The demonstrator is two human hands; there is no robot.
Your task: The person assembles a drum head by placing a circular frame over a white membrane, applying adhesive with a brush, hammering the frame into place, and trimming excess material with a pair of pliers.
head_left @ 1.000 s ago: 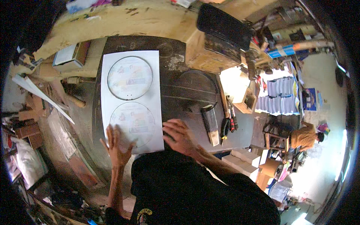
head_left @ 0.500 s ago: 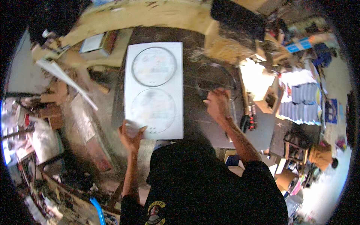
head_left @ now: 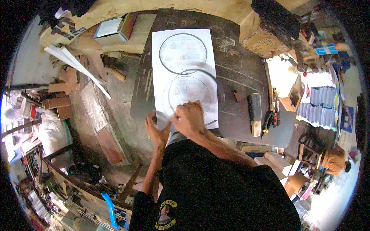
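Observation:
A white sheet (head_left: 157, 77) with two large circles, one above the other, lies on a dark board. A thin dark outline rings the upper circle (head_left: 183, 54); I cannot tell whether it is loose or drawn. Above the lower circle is a thin dark ring (head_left: 200, 71), partly smeared by motion. My right hand (head_left: 190, 120) is closed on its near left side, and a small white spot shows by the thumb. My left hand (head_left: 157, 131) is at the sheet's near left corner, thumb and fingers apart, with a grey blur between them.
On the dark board (head_left: 243, 73), right of the sheet, lie a broad blade with a wooden handle (head_left: 255, 115) and pliers (head_left: 268, 121). A wooden block (head_left: 266, 34) stands at the far right. White strips (head_left: 83, 73) lie to the left, near a box (head_left: 113, 29).
My right hand has brought the dark ring from the board leftward over the sheet's lower circle. My hands are now close together. The view has shifted, so the sheet appears farther right.

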